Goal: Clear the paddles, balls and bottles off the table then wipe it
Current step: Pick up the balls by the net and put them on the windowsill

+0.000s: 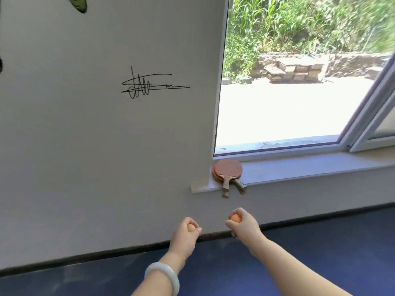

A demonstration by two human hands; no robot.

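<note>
Where we are: a person stands facing a pale wall (85,146) with a black scribble (149,86) drawn on it, beside an open window (277,92) that looks onto a sunlit yard and greenery.

Left hand: the left hand (183,233), a pale bangle (164,276) on its wrist, has its fingers curled round an orange ball, the left ball (191,227), which only peeps out between them.

Right hand: the right hand (243,227) pinches a second orange ball, the right ball (235,218), between thumb and fingertips – more of this one shows.

Paddles: the red paddles (227,170) lie stacked at the left end of the window sill (299,167), handles poking out over its front edge.

Hands and sill: both hands are held out below the sill and a little short of it, apart from the paddles.

Floor: dark blue floor (320,253) with a black skirting strip along the wall.

Not in view: the table, any bottles, any cloth.

Step in hand: it looks like the balls are being carried to the sill to join the paddles – the clearing part of the job, with wiping yet to come.

Next move calls for: raising both hands to sill height and setting the balls down somewhere they will not roll, perhaps against the paddles or the window frame. Round balls on a flat ledge may well run off the edge.
</note>
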